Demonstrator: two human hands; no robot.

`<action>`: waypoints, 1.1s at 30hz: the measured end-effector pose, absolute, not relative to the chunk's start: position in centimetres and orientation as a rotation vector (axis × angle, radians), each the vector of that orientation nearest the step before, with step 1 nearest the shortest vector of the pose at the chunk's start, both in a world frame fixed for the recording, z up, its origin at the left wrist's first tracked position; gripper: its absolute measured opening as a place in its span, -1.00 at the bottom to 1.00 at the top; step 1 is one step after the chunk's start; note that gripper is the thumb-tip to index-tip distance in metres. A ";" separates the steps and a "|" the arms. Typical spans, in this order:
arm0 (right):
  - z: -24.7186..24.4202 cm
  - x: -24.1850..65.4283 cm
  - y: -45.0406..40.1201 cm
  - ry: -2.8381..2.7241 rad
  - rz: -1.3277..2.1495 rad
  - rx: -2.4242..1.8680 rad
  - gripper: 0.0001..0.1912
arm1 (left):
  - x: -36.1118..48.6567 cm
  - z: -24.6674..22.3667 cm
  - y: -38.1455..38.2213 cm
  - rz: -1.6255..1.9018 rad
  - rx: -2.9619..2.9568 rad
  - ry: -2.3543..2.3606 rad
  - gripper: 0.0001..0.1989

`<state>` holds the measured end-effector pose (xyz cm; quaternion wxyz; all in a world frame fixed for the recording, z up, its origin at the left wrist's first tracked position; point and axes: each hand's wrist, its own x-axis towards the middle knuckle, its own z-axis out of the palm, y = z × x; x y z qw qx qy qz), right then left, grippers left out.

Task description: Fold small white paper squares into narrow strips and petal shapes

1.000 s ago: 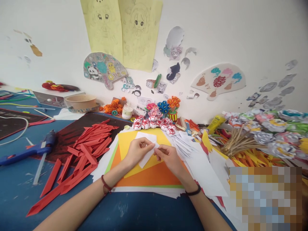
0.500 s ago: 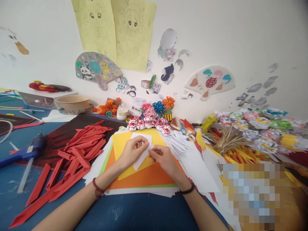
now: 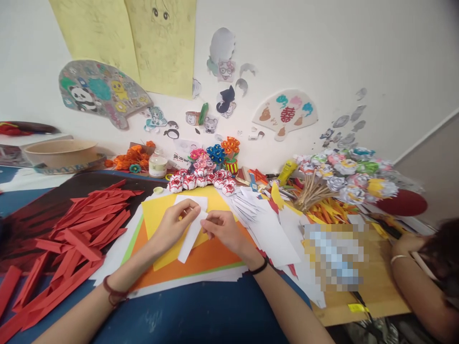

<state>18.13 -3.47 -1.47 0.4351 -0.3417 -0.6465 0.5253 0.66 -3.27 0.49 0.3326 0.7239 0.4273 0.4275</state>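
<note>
A narrow white paper strip (image 3: 190,240) is pinched at its upper end between both hands. My left hand (image 3: 176,223) grips it from the left, thumb against the fingertips. My right hand (image 3: 223,231) holds its right edge with thumb and forefinger, close to the left fingertips. Beneath the hands lie a yellow sheet (image 3: 163,217) and an orange sheet (image 3: 215,256). Another white piece (image 3: 201,201) shows just behind the fingers.
Folded red strips (image 3: 96,215) are piled at left. Paper flowers (image 3: 195,180), a glue bottle (image 3: 158,165) and a bowl (image 3: 60,152) stand along the wall. White sheets (image 3: 276,234) and stemmed flowers (image 3: 344,181) lie right. A person's arm (image 3: 419,291) rests at far right.
The view has turned to the right, bringing another person's arm into sight. Both hands still hold the white strip, which now hangs separate from the white piece behind it.
</note>
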 end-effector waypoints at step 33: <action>-1.3 18.6 -3.2 -1.411 1.184 -0.913 -0.79 | -0.1 0.1 -2.7 0.841 2.063 1.188 -0.59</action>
